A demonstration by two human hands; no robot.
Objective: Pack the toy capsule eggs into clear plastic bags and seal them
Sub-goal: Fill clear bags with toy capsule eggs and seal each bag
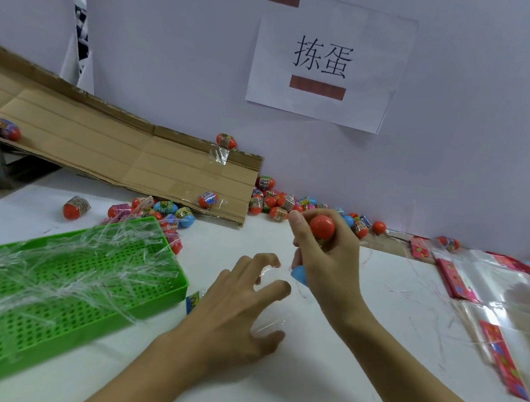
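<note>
On the white table (322, 380), my right hand (329, 256) was curled tight around two toy eggs. A red egg (322, 227) stuck out at the top of my fist, and a blue egg (300, 275) poked out at the bottom. My left hand (236, 309) hovered just beside it with fingers spread and bent over a clear bag (268, 321) on the table; I could not tell if it had hold of the bag. More eggs (276, 203) lay in a heap by the wall, next to a flat piece of cardboard (118, 151). A green tray (90, 307) with clear strips sat to my left. Empty bags (487, 294) with pink tops lay to my right.
</note>
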